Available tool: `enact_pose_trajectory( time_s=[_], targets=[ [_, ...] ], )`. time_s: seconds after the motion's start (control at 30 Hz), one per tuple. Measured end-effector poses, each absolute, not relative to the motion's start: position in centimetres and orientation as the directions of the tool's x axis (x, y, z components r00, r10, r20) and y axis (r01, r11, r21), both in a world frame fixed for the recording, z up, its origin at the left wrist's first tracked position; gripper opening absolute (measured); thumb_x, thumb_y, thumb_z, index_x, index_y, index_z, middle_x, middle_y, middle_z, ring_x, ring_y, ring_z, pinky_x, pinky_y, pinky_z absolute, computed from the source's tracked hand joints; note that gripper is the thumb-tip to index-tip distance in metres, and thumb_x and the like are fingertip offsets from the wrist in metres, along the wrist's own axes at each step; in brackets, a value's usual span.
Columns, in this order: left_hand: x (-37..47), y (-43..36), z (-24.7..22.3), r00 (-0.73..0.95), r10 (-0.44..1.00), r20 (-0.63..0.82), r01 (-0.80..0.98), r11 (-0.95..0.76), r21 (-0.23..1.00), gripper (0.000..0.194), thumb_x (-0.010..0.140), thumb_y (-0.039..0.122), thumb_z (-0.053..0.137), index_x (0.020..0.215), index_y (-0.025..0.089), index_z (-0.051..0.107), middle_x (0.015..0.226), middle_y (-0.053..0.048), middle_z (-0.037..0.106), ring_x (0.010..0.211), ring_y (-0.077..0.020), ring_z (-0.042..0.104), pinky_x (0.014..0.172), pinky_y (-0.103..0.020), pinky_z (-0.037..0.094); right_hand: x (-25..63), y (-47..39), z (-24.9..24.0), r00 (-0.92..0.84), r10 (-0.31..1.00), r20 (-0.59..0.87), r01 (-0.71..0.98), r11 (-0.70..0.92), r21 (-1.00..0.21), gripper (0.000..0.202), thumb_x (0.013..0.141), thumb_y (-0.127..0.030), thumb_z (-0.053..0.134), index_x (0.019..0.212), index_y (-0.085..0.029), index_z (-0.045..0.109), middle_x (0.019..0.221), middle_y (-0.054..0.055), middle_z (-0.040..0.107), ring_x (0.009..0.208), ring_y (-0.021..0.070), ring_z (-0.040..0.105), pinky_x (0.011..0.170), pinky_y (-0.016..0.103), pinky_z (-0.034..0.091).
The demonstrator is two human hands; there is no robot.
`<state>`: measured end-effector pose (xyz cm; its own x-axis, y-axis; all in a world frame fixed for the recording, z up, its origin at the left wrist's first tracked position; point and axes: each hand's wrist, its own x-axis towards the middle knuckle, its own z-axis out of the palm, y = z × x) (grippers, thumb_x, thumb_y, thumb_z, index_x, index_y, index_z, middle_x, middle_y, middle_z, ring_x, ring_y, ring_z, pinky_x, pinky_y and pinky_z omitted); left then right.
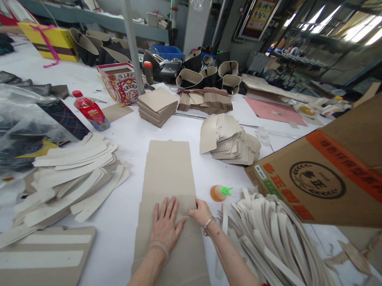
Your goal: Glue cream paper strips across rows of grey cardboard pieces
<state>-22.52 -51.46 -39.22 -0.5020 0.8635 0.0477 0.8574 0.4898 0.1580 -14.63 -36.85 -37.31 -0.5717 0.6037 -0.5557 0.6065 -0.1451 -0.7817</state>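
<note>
A long beige cardboard panel lies lengthwise in front of me on the white table. My left hand rests flat on its near half, fingers spread and nothing held. At the panel's right edge, my right hand is closed, pinching the edge between thumb and curled fingers; its fingertips are partly hidden. Just right of that hand stands a small glue bottle with amber liquid and a green nozzle. A heap of long pale strips lies beyond my right forearm.
Curved pale strips are piled at left, above a beige panel with white bands. Cut card pieces and a square card stack sit ahead. A big carton leans at right. A metal pole rises from the table.
</note>
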Motion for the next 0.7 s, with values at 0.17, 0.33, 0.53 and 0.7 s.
enact_pose_trajectory(
  time_s=[0.17, 0.33, 0.53, 0.7],
  targets=[
    [-22.55, -51.55, -39.54, -0.494, 0.867, 0.059, 0.862, 0.481, 0.158, 0.061, 0.085, 0.050, 0.027, 0.139, 0.025, 0.016, 0.146, 0.001, 0.024, 0.136, -0.0237, 0.013, 0.109, -0.054, 0.010, -14.73, -37.23, -37.30, -0.563, 0.627, -0.538, 0.578, -0.166, -0.799, 0.036, 0.052, -0.021, 0.063, 0.087, -0.015, 0.067, 0.080, 0.004, 0.070, 0.075, 0.0210, 0.063, 0.066, 0.028, 0.049],
    [-22.64, -51.56, -39.59, -0.490, 0.869, 0.066, 0.865, 0.476, 0.155, 0.060, 0.086, 0.050, 0.026, 0.139, 0.024, 0.016, 0.147, 0.002, 0.021, 0.136, -0.0236, 0.011, 0.109, -0.053, 0.008, -14.59, -37.28, -37.60, -0.579, 0.625, -0.524, 0.518, -0.214, -0.828, 0.042, 0.055, -0.032, 0.065, 0.093, -0.014, 0.066, 0.087, 0.007, 0.070, 0.083, 0.0242, 0.063, 0.071, 0.034, 0.050],
    [-22.58, -51.48, -39.57, -0.500, 0.864, 0.064, 0.859, 0.486, 0.160, 0.061, 0.085, 0.051, 0.027, 0.139, 0.025, 0.016, 0.147, 0.001, 0.022, 0.136, -0.0236, 0.012, 0.110, -0.053, 0.008, -14.00, -36.60, -37.87, -0.636, 0.553, -0.539, 0.482, -0.261, -0.836, 0.038, 0.056, -0.029, 0.057, 0.089, -0.012, 0.065, 0.076, 0.006, 0.070, 0.074, 0.0221, 0.065, 0.064, 0.031, 0.051],
    [-22.61, -51.53, -39.56, -0.500, 0.865, 0.049, 0.858, 0.486, 0.168, 0.061, 0.085, 0.052, 0.026, 0.139, 0.025, 0.015, 0.146, 0.002, 0.022, 0.136, -0.0237, 0.012, 0.109, -0.053, 0.008, -14.45, -36.72, -37.64, -0.609, 0.594, -0.525, 0.524, -0.195, -0.829, 0.033, 0.053, -0.022, 0.061, 0.084, -0.013, 0.066, 0.076, 0.005, 0.070, 0.071, 0.0212, 0.064, 0.063, 0.029, 0.050]
  ],
)
